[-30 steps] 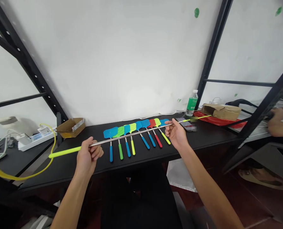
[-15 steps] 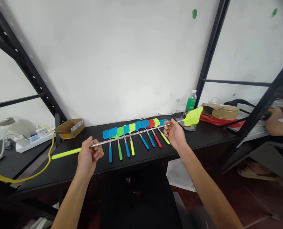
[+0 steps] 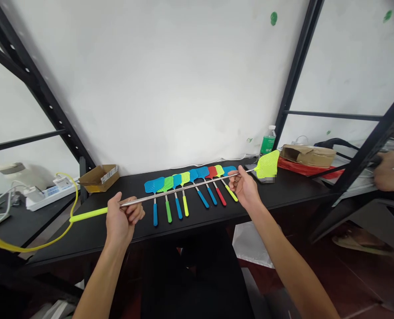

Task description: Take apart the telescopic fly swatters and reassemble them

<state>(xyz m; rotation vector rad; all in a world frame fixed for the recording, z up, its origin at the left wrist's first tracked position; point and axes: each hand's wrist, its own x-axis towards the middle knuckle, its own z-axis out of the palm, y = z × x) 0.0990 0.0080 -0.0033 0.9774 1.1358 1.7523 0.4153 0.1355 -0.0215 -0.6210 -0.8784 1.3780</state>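
Both my hands hold a long yellow-green fly swatter [image 3: 183, 188] with an extended metal shaft, stretched across above the table. My left hand [image 3: 122, 217] is closed round the shaft just beside the yellow-green handle. My right hand [image 3: 243, 186] pinches the shaft near the swatter's head at the right. Beneath the shaft, several shorter fly swatters lie in a row, heads overlapping toward the wall. Among them are a blue swatter [image 3: 155, 214], a green swatter [image 3: 168, 212] and a red swatter [image 3: 221, 196].
On the black table [image 3: 130, 175] stand an open cardboard box [image 3: 99, 179] at left and a green-labelled bottle [image 3: 268, 141] at right. A phone [image 3: 266, 180] lies behind the swatter's head. A power strip [image 3: 51, 195] and yellow cable [image 3: 59, 239] are far left. Another person's arm [image 3: 389, 170] shows at right.
My left hand has shifted slightly left along with the handle. The swatter's head has turned a little and sits slightly further left. The view has shifted slightly.
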